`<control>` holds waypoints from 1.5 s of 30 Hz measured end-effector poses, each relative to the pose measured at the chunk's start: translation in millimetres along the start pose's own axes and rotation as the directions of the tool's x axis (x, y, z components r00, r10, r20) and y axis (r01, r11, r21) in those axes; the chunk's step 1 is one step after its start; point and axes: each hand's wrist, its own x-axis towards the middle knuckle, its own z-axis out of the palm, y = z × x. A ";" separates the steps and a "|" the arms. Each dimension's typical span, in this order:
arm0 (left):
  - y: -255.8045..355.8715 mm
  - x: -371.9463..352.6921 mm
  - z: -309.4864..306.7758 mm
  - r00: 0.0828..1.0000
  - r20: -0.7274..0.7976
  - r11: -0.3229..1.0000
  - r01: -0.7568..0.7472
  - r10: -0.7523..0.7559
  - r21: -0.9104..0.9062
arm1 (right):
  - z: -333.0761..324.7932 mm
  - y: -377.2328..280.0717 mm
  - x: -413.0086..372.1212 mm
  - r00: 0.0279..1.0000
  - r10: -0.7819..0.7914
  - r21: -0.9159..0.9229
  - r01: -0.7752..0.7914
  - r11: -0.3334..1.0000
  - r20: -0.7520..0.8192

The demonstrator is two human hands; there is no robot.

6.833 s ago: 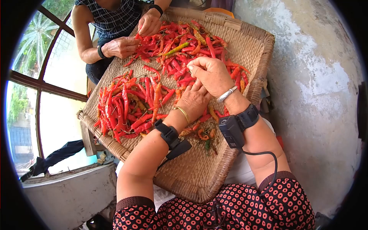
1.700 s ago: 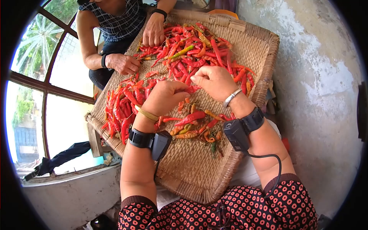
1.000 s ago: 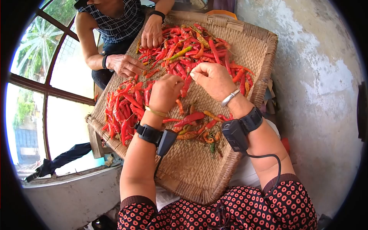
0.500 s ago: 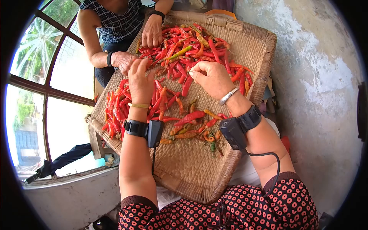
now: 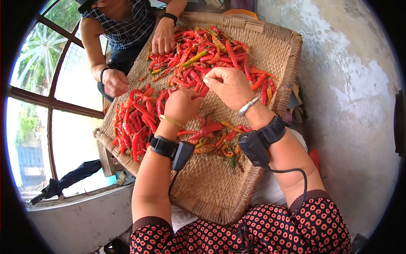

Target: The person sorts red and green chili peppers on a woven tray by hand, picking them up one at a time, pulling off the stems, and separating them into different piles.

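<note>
My left hand [image 5: 182, 106] is curled above the middle of the woven tray [image 5: 203, 180], near the red chili peppers [image 5: 139, 116] heaped at its left. Its fingertips point down and away, so whatever they hold is hidden. Thumb and forefinger of my right hand [image 5: 230, 86] are pinched together just short of the far pile of red and orange chilies [image 5: 198, 51]. Anything in that pinch is too small to name. Between my wrists lies a smaller group of red, orange and shrivelled chilies [image 5: 207, 131].
Across the tray sits another person [image 5: 122, 25], one hand [image 5: 163, 38] on the far pile and the other [image 5: 115, 82] by the tray's left edge. A window [image 5: 50, 97] stands at left, with a folded dark umbrella [image 5: 69, 180] below. A bare wall [image 5: 347, 106] rises at right.
My left hand has come down and right, towards my right hand, its fingers now curled. My right hand stays nearly in place. The other person's nearer hand has moved left, off the chilies.
</note>
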 end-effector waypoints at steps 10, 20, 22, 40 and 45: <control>-39.2 -2.0 -50.5 0.934 0.132 0.455 0.281 -0.332 -0.845 | -4.4 -3.5 1.0 0.999 0.040 0.035 -0.040 0.999 0.006; -20.3 0.7 -41.6 0.990 0.044 0.971 0.141 -0.135 -0.193 | -3.3 -6.3 -0.3 0.999 0.053 0.028 -0.053 0.998 -0.002; -11.7 0.7 -40.6 0.972 0.196 0.977 0.159 -0.130 -0.145 | -2.2 -6.1 -1.3 0.998 0.059 0.034 -0.058 0.998 -0.011; -35.3 -7.1 -35.4 0.866 -0.239 0.739 0.196 -0.439 -0.645 | -2.2 -7.5 -1.2 0.998 0.055 0.065 -0.055 0.996 0.004; 27.2 -39.0 -37.9 0.962 0.267 0.958 0.131 -0.060 -0.257 | 2.0 -6.7 -1.7 1.000 0.016 0.048 -0.016 0.999 0.012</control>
